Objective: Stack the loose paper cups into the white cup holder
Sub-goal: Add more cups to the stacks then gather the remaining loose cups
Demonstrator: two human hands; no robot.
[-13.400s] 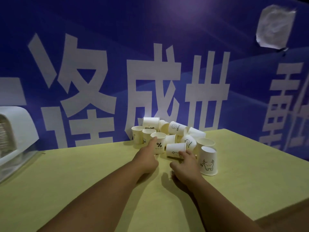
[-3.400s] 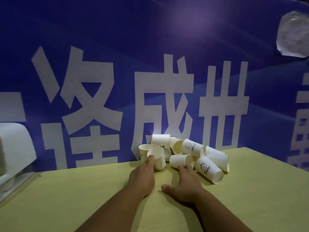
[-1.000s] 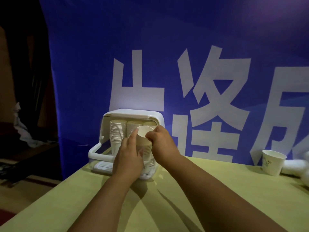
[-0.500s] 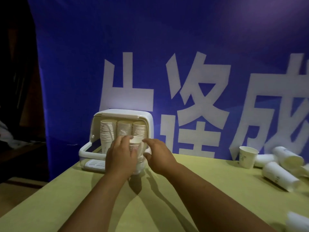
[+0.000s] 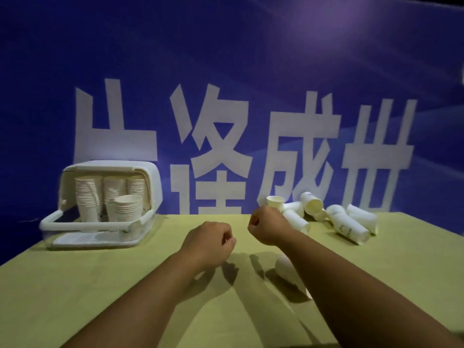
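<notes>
white loose cups (image 5: 346,223) lay heaped just right of the curled, empty fingers of left hand (image 5: 208,243) and right hand (image 5: 268,226); cup holder (image 5: 100,167) stood far left. nesting them squarely, mouths up, looked surest.

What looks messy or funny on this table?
The loose cups by the banner lie tipped in a jumble; just one cup stands upright. A stray cup lies on its side apart, partly hidden under the right forearm.

Bare table (image 5: 100,285) between cup holder (image 5: 153,183) and cup pile (image 5: 346,224); lone cup (image 5: 286,268) beneath right forearm (image 5: 351,280).
</notes>
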